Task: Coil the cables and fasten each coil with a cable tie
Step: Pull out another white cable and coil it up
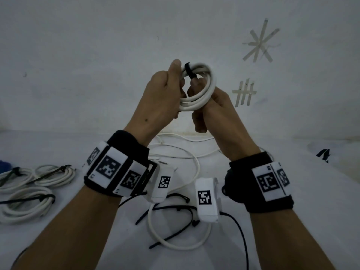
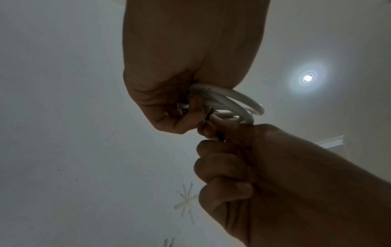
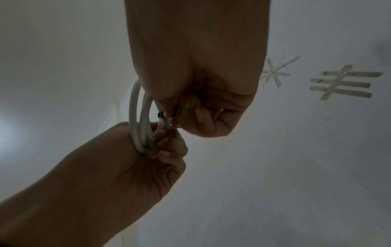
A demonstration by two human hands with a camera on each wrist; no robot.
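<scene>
Left hand (image 1: pixel 165 94) grips white cable coil (image 1: pixel 202 88), held up above bench (image 1: pixel 292 191). Right hand (image 1: pixel 214 110) fingers pinch black cable tie (image 1: pixel 190 72) around coil

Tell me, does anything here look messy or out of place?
Nothing looks damaged. One uncoiled white cable sprawls loosely across the white table among spare black cable ties, while three tied white coils lie neatly at the left.

The cable tie's (image 1: pixel 189 71) tail vanishes behind the right hand's (image 1: pixel 212 110) curled fingers. The left hand (image 1: pixel 165 94) covers the white cable coil's (image 1: pixel 202 88) near side. Leftmost tied coil (image 1: pixel 11 178) runs off-frame.
</scene>
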